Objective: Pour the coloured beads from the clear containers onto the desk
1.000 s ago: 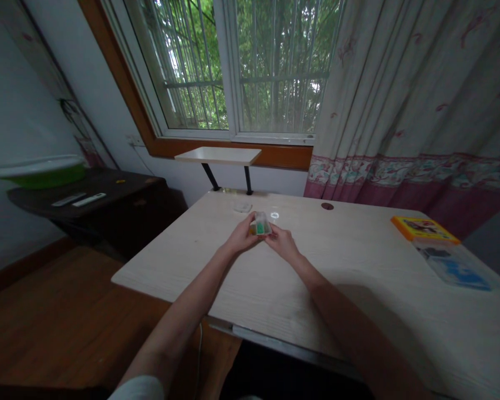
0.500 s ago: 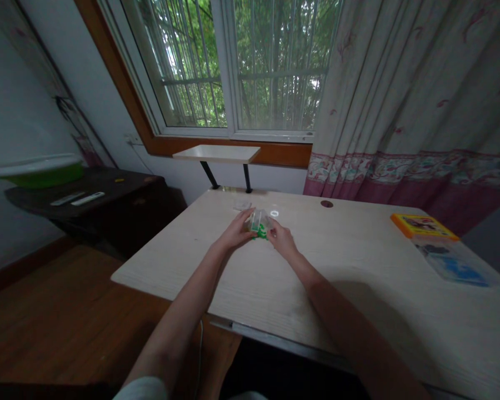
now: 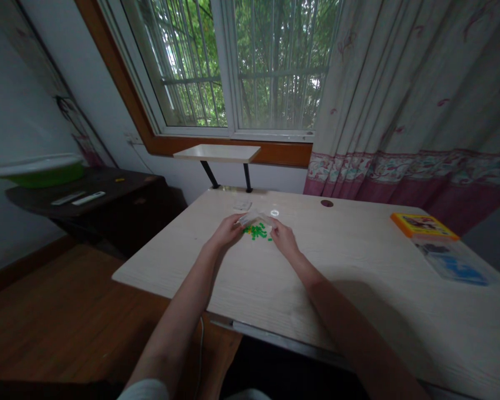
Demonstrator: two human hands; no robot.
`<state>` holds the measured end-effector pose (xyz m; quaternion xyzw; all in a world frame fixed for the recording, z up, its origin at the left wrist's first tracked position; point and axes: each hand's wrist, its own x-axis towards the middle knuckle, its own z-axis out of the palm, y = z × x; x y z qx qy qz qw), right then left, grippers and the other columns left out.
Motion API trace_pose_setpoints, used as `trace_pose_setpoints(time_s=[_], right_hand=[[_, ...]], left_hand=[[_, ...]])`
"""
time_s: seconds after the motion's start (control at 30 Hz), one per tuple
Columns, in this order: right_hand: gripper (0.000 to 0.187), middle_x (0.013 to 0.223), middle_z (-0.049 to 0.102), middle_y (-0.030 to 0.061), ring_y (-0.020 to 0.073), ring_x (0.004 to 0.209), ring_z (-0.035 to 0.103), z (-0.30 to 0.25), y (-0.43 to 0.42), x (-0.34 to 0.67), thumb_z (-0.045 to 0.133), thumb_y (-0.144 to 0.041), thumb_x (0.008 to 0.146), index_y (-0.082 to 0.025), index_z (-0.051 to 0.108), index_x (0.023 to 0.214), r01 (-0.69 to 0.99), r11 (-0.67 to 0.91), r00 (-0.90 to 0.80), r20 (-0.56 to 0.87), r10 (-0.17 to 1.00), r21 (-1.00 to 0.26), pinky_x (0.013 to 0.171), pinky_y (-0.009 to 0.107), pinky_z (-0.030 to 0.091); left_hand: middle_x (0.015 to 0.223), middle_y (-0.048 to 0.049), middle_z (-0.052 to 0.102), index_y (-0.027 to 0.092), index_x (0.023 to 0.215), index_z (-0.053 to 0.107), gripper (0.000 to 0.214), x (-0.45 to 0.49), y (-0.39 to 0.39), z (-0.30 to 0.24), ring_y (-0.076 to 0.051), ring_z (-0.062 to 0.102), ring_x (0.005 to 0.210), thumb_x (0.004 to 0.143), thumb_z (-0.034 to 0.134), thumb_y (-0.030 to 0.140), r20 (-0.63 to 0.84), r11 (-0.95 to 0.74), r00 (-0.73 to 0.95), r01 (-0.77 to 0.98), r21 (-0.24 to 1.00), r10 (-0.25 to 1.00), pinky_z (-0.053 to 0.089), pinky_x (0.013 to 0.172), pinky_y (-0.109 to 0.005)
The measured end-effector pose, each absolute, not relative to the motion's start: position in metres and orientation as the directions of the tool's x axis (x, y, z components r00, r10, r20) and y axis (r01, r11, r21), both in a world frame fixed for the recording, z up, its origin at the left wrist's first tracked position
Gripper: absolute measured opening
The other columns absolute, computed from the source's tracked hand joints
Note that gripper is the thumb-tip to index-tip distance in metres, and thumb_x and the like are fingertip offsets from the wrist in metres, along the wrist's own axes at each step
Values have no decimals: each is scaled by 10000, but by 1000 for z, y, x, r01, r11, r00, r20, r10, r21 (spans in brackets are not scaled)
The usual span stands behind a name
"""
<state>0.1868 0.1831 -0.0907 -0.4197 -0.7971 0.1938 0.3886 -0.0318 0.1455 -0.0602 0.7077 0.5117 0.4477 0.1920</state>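
Both of my hands are out over the pale wooden table (image 3: 275,278). My left hand (image 3: 226,231) and my right hand (image 3: 284,239) together hold a small clear plastic container (image 3: 255,217), tipped over just above the tabletop. Under it lies a little heap of small green pieces (image 3: 257,231), with a few orange ones at its left edge. The pieces rest on the table between my two hands.
A small clear lid (image 3: 242,205) and a small round clear thing (image 3: 274,213) lie beyond the hands. An orange box (image 3: 424,226) and a clear bag with blue parts (image 3: 454,261) sit at the right. A dark side table (image 3: 87,194) with a green basin (image 3: 37,169) stands left.
The container, held upright with the pieces inside a second ago, has been tipped over. The green pieces have spilled out onto the table between my hands.
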Motion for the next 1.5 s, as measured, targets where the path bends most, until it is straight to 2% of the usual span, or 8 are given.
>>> trace_pose_setpoints(time_s=[0.2, 0.4, 0.63, 0.83, 1.2, 1.3, 1.4, 1.5], right_hand=[[427, 1104, 620, 5, 169, 937, 613, -86, 176, 187, 483, -171, 813, -290, 447, 1222, 451, 595, -342, 487, 804, -666, 839, 299, 481], [439, 1278, 505, 22, 178, 1134, 512, -82, 168, 184, 458, -165, 840, -277, 437, 1264, 360, 765, -448, 620, 644, -535, 970, 343, 424], [532, 1322, 456, 42, 152, 1235, 399, -75, 172, 185, 391, -72, 805, -219, 396, 1315, 259, 890, -557, 695, 455, -375, 1056, 375, 329], [526, 1270, 494, 78, 169, 1178, 442, -77, 176, 194, 405, -100, 799, -193, 386, 1316, 345, 838, -440, 716, 543, -423, 1023, 365, 361], [482, 1185, 544, 97, 182, 1107, 487, -82, 176, 196, 405, -124, 809, -167, 410, 1289, 378, 809, -394, 713, 580, -450, 974, 346, 396], [468, 1179, 552, 95, 181, 1093, 496, -83, 179, 196, 413, -128, 803, -164, 431, 1270, 391, 803, -378, 717, 586, -450, 970, 344, 397], [427, 1153, 573, 75, 179, 1078, 509, -80, 186, 201, 433, -138, 791, -183, 487, 1212, 413, 779, -360, 701, 616, -472, 966, 351, 401], [344, 1176, 564, 70, 181, 1106, 498, -76, 196, 215, 448, -134, 775, -194, 568, 1092, 427, 752, -351, 674, 650, -502, 983, 373, 383]], left_hand=[[1059, -96, 632, 161, 1049, 614, 367, -13, 139, -51, -242, 570, 983, 692, 612, 248, 448, -389, 18, 529, 754, 894, 431, 885, -390], [1107, -115, 599, 193, 1229, 442, 702, 18, 133, -53, -219, 587, 945, 597, 739, 260, 383, -384, 66, 305, 871, 921, 460, 836, -374], [1017, -134, 642, 126, 1146, 522, 579, 15, 138, -47, -234, 603, 932, 667, 684, 410, 322, -314, -138, 79, 946, 936, 457, 852, -396], [1043, -132, 642, 142, 1177, 508, 628, 8, 141, -48, -236, 614, 944, 637, 711, 389, 233, -250, -104, -204, 947, 967, 458, 867, -415], [1106, -151, 612, 139, 1176, 514, 621, 10, 138, -50, -247, 581, 1020, 635, 724, 360, 242, -242, -18, -175, 954, 970, 440, 899, -402], [984, -104, 650, 168, 1144, 496, 584, 3, 144, -48, -203, 633, 870, 638, 710, 368, 237, -270, -177, -190, 944, 955, 499, 783, -356], [910, -34, 635, 239, 1146, 387, 555, -11, 153, -51, -128, 636, 661, 676, 670, 326, 207, -323, -490, -164, 932, 847, 521, 629, -286], [911, -18, 607, 276, 1169, 244, 592, -30, 161, -59, -86, 596, 525, 717, 626, 273, 100, -230, -650, -117, 966, 753, 513, 555, -267]])
